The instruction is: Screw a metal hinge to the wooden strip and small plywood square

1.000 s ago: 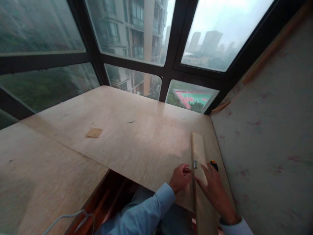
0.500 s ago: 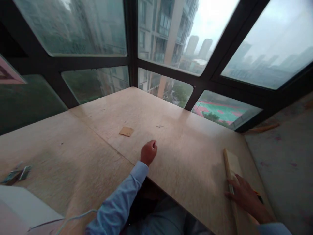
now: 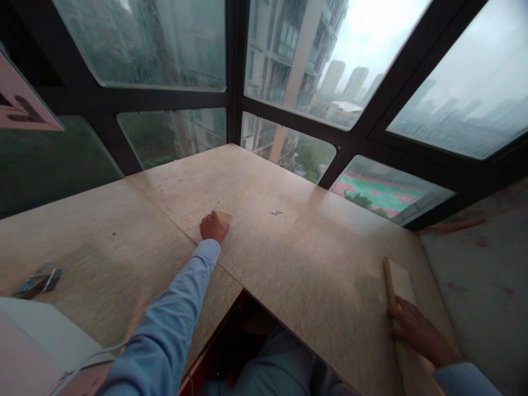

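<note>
Tan square piece (image 3: 225,218): one, at your left hand (image 3: 213,227), finger grip unclear | wooden plank (image 3: 400,278): one, your right hand (image 3: 418,330) grasping its edge | broad tabletop (image 3: 309,258) between

PLACE: home, seemingly an upper-floor window corner | dark window frames (image 3: 301,124) behind the wooden top (image 3: 301,264) | pink-patterned wall (image 3: 487,275) right of the wooden top | apartment block (image 3: 284,41), sports court (image 3: 381,192) outside, beyond the wooden top
</note>
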A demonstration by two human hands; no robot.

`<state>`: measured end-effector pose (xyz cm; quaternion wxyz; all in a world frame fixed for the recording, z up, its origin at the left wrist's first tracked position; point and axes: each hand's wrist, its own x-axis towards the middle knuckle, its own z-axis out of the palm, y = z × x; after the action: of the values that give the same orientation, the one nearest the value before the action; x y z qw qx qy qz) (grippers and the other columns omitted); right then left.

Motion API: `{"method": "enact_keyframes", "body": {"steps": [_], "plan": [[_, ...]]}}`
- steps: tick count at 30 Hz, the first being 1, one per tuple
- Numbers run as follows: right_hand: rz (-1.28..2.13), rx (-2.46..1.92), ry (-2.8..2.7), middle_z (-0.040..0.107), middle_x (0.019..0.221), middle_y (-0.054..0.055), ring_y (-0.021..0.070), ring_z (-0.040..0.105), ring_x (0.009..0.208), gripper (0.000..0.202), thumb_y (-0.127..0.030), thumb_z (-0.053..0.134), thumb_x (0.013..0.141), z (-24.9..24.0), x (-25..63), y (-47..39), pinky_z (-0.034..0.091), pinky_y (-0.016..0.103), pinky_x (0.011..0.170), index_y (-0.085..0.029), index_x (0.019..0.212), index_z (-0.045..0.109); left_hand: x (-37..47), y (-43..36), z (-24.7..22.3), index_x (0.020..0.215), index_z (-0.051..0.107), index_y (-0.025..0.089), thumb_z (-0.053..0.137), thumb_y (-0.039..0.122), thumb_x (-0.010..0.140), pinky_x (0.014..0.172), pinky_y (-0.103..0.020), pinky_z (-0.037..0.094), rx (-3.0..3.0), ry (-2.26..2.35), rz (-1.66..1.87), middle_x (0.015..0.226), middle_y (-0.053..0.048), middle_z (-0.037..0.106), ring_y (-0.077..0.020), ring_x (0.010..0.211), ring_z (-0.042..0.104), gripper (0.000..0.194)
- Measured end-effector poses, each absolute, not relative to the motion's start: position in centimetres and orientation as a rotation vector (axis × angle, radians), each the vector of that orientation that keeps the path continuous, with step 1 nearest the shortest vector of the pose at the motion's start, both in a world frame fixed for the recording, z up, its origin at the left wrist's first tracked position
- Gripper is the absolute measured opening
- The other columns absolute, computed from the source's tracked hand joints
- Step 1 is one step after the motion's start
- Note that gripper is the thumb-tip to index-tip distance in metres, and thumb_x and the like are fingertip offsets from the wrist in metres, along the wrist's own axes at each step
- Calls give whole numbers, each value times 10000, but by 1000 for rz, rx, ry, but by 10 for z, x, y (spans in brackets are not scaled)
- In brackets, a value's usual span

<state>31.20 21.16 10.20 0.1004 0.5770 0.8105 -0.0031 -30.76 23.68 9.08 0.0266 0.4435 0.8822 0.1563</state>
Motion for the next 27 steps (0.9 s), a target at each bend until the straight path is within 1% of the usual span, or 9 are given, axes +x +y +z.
{"method": "enact_keyframes", "body": {"steps": [2, 5, 8, 10, 13, 16, 19, 23, 27], "plan": [[-42, 1681, 2367, 696, 1235, 163, 385, 571, 1288, 271, -170, 676, 578, 104, 310, 211, 503, 453, 1050, -209, 839, 734, -305, 235, 95, 1374, 437, 13, 558, 392, 820, 958, -476, 433, 1349, 2748, 489, 1231, -290, 583, -402, 1198, 527, 682], [-88, 1650, 2352, 650, 1303, 208, 386, 540, 1321, 259, -164, 683, 603, 105, 309, 210, 477, 438, 1079, -173, 858, 728, -295, 233, 103, 1395, 424, 40, 626, 385, 776, 942, -495, 446, 1323, 2751, 587, 1254, -288, 557, -420, 1199, 519, 737], [-121, 1669, 2337, 615, 1357, 211, 394, 522, 1336, 243, -144, 695, 612, 108, 307, 209, 466, 447, 1089, -170, 853, 714, -278, 233, 110, 1377, 439, 52, 717, 389, 707, 971, -475, 444, 1227, 2646, 855, 1282, -274, 521, -400, 1215, 518, 801], [-136, 1701, 2295, 600, 1380, 210, 397, 507, 1350, 306, -126, 707, 613, 112, 303, 207, 449, 462, 1106, -163, 916, 714, -260, 233, 114, 1327, 473, 55, 773, 401, 652, 983, -441, 443, 1052, 2496, 1069, 1261, -250, 526, -366, 1208, 527, 816], [-167, 1716, 2272, 548, 1428, 238, 379, 477, 1379, 499, -122, 733, 639, 120, 297, 203, 412, 458, 1139, -123, 1135, 673, -225, 231, 118, 1203, 539, 117, 817, 437, 596, 916, -395, 474, 779, 2171, 1394, 1160, -157, 580, -291, 1106, 571, 741], [-190, 1734, 2230, 485, 1470, 276, 382, 438, 1407, 534, -112, 746, 659, 127, 291, 200, 426, 456, 1125, -85, 1183, 646, -185, 224, 126, 1003, 593, 174, 810, 494, 591, 753, -313, 488, 576, 1692, 1589, 982, -60, 619, -220, 940, 612, 566], [-177, 1730, 2235, 489, 1460, 283, 385, 450, 1396, 481, -97, 756, 671, 131, 288, 199, 465, 450, 1084, -90, 1142, 660, -147, 215, 138, 877, 622, 176, 755, 499, 663, 656, -264, 478, 308, 1197, 1587, 878, -45, 647, -180, 819, 635, 410], [-148, 1713, 2278, 540, 1400, 272, 383, 508, 1342, 394, -90, 763, 689, 133, 287, 199, 505, 453, 1032, -107, 1072, 675, -103, 206, 147, 969, 670, 122, 688, 450, 769, 688, -299, 535, 76, 738, 1446, 933, -109, 708, -186, 795, 674, 385], [-145, 1706, 2309, 510, 1412, 294, 383, 513, 1331, 378, -122, 780, 713, 134, 288, 197, 509, 457, 1022, -88, 1071, 662, -62, 200, 139, 1046, 668, 93, 631, 451, 835, 732, -324, 559, 81, 584, 1339, 1022, -151, 719, -206, 858, 693, 417]]}}
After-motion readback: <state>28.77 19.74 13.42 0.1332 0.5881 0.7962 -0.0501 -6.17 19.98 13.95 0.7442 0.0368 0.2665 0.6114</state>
